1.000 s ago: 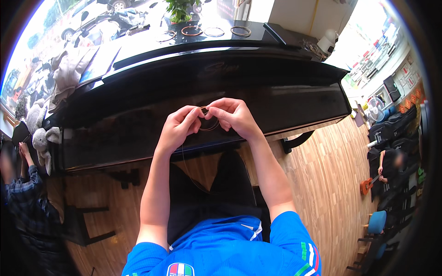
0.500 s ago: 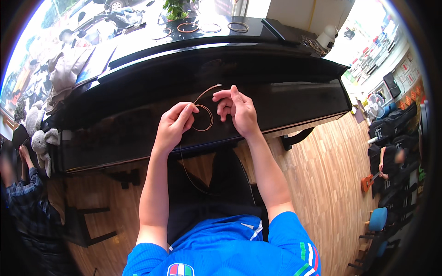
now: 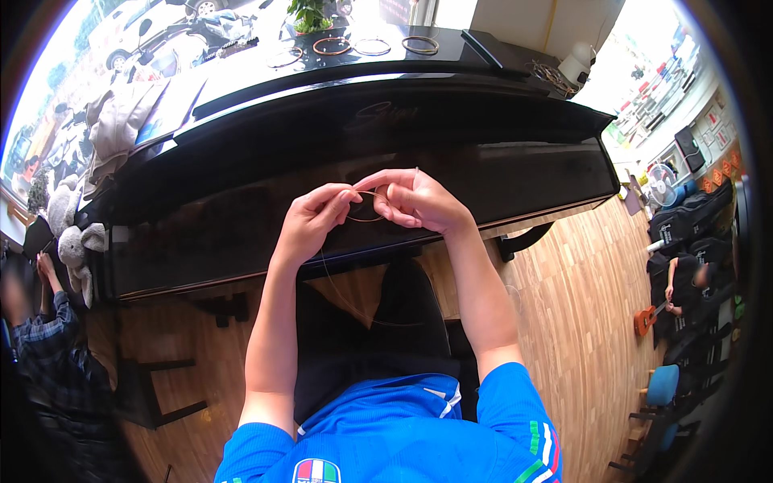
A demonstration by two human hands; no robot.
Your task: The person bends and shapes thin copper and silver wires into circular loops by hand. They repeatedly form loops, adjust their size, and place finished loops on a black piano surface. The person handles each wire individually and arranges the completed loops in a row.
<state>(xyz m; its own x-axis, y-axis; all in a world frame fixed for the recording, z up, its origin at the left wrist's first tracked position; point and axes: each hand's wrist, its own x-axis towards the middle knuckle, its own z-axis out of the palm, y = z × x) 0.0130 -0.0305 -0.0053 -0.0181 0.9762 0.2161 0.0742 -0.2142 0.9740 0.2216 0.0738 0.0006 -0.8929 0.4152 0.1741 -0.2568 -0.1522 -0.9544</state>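
Observation:
Above the closed black piano lid (image 3: 241,213), both hands hold a thin copper-coloured coiled guitar string (image 3: 366,220). My left hand (image 3: 310,223) pinches the left side of the coil between thumb and forefinger. Opposite it, my right hand (image 3: 424,201) has its fingers curled round the right side of the loop, partly hiding it. From under the left hand a thin loose tail of the string hangs down in front of my dark trousers (image 3: 334,330) and curves to the right.
On the piano top lie several coiled strings (image 3: 420,46), a potted plant (image 3: 312,18) and a dark flat case (image 3: 481,50). A grey plush toy (image 3: 76,241) hangs at the left end. One person (image 3: 52,338) is at the far left, another with a small orange guitar (image 3: 644,320) at the right.
My right hand has moved left and down and closed on the coil. The string's free end, which stuck up between the hands, now lies at the right fingers.

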